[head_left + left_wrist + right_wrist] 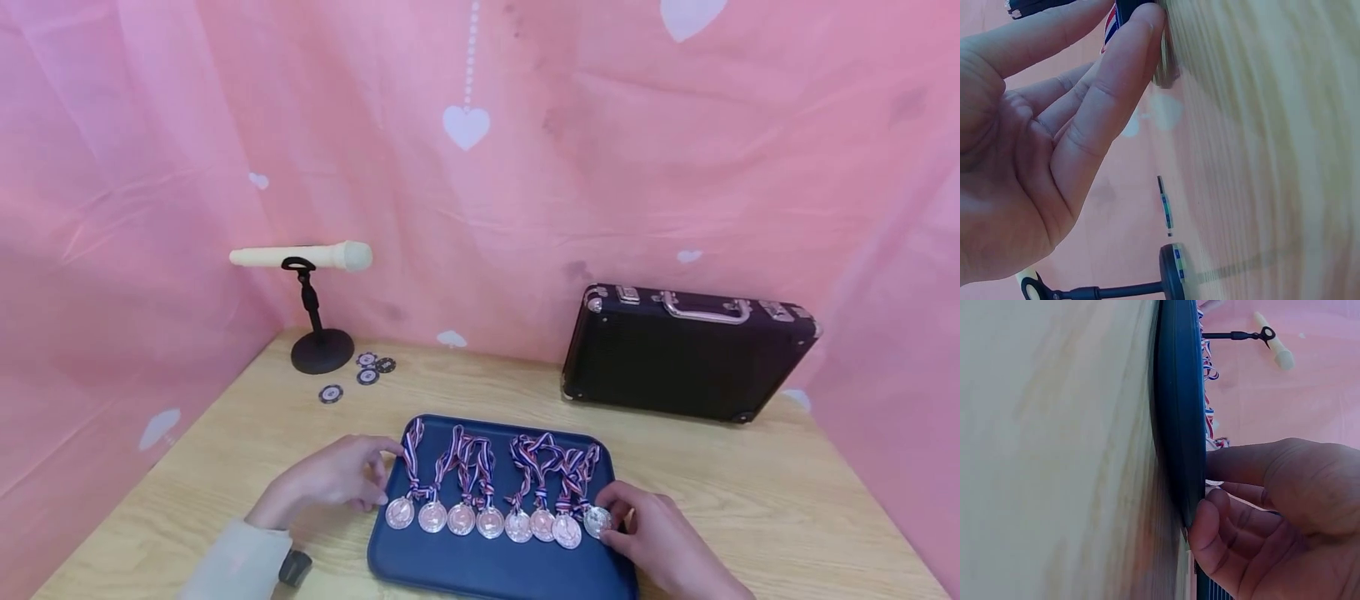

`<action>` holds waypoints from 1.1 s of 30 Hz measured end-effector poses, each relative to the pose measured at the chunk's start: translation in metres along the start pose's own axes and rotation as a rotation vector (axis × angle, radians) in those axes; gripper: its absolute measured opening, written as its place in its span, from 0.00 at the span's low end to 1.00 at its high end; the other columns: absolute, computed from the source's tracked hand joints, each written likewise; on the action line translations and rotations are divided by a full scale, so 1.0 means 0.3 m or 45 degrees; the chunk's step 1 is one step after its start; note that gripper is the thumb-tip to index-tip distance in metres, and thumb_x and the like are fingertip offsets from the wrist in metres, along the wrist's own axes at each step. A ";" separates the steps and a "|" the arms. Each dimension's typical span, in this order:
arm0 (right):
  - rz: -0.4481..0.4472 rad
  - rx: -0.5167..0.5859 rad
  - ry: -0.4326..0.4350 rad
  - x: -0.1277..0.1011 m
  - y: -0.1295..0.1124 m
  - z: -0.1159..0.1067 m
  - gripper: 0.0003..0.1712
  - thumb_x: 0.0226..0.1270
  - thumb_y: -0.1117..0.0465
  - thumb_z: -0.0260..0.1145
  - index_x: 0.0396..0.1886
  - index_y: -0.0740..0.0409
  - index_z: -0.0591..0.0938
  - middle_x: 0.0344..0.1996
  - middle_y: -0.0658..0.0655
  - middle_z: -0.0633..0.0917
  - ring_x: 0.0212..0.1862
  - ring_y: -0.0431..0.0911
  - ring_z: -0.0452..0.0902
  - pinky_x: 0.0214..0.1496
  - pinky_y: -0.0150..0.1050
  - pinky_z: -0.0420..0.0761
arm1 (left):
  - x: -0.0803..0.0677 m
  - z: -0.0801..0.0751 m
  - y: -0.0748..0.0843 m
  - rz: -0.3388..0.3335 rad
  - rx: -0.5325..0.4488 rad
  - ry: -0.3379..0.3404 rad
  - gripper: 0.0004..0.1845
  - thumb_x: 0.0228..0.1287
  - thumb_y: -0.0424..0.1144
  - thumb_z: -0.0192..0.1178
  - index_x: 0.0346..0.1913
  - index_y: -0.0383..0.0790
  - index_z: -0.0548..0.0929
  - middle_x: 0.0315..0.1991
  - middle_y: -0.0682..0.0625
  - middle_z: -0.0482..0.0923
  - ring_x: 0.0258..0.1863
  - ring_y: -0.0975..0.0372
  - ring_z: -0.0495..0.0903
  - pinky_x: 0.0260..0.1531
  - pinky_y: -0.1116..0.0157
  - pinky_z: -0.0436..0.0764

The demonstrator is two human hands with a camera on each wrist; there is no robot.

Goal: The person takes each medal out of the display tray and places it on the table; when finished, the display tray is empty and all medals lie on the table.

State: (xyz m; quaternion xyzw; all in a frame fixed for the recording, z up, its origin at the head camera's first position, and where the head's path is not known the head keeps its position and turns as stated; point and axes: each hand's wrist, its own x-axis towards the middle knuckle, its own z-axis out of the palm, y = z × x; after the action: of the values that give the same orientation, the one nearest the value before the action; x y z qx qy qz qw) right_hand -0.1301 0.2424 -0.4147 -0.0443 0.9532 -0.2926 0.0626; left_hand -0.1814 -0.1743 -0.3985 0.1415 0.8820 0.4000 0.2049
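1. Tray: dark blue, on the wooden table, lower centre of the head view; seen edge-on in the right wrist view.
2. Medals: eight discs in a row across the tray, their striped ribbons trailing toward the tray's far edge.
3. Left hand: at the tray's left rim, just left of the leftmost medal. In the left wrist view the fingers are extended and relaxed, a fingertip touching the rim; nothing is grasped.
4. Right hand: at the tray's lower right corner. The fingers curl over the rim and the thumb presses its edge, so the hand grips the tray; the rightmost medal lies against the fingertips.
5. Black case: upright, upper right of the tray, well apart.
6. Microphone on a stand, upper left, with poker chips beside its base.
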 end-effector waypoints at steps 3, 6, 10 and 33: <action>-0.014 0.017 -0.021 -0.001 0.009 -0.014 0.18 0.60 0.65 0.79 0.49 0.55 0.86 0.28 0.49 0.81 0.31 0.43 0.74 0.30 0.32 0.76 | 0.005 0.003 0.002 0.008 -0.001 0.003 0.36 0.56 0.20 0.72 0.70 0.33 0.76 0.32 0.47 0.81 0.25 0.57 0.83 0.27 0.60 0.87; -0.001 0.030 -0.045 -0.001 0.016 -0.023 0.19 0.62 0.65 0.78 0.51 0.53 0.85 0.29 0.49 0.81 0.31 0.43 0.74 0.30 0.31 0.77 | 0.007 0.004 0.002 -0.003 0.011 0.005 0.35 0.56 0.21 0.73 0.69 0.36 0.77 0.32 0.48 0.81 0.26 0.57 0.83 0.27 0.61 0.87; -0.033 0.052 -0.070 -0.006 0.026 -0.030 0.19 0.64 0.66 0.77 0.52 0.52 0.83 0.29 0.49 0.81 0.30 0.43 0.76 0.31 0.32 0.77 | 0.005 0.007 -0.001 0.010 -0.006 -0.003 0.38 0.56 0.20 0.73 0.70 0.39 0.75 0.32 0.48 0.81 0.25 0.57 0.83 0.27 0.61 0.87; -0.017 0.667 -0.079 -0.002 0.049 -0.047 0.24 0.68 0.66 0.74 0.60 0.64 0.75 0.32 0.58 0.82 0.17 0.45 0.75 0.17 0.44 0.82 | -0.006 0.001 0.000 0.041 -0.005 -0.004 0.37 0.55 0.19 0.71 0.71 0.33 0.77 0.33 0.47 0.80 0.26 0.59 0.82 0.27 0.62 0.87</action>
State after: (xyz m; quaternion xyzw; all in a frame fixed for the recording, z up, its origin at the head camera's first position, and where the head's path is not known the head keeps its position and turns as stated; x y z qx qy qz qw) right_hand -0.1321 0.2625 -0.4112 -0.0419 0.8421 -0.5284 0.0993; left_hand -0.1796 -0.1748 -0.3982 0.1561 0.8785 0.4047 0.2000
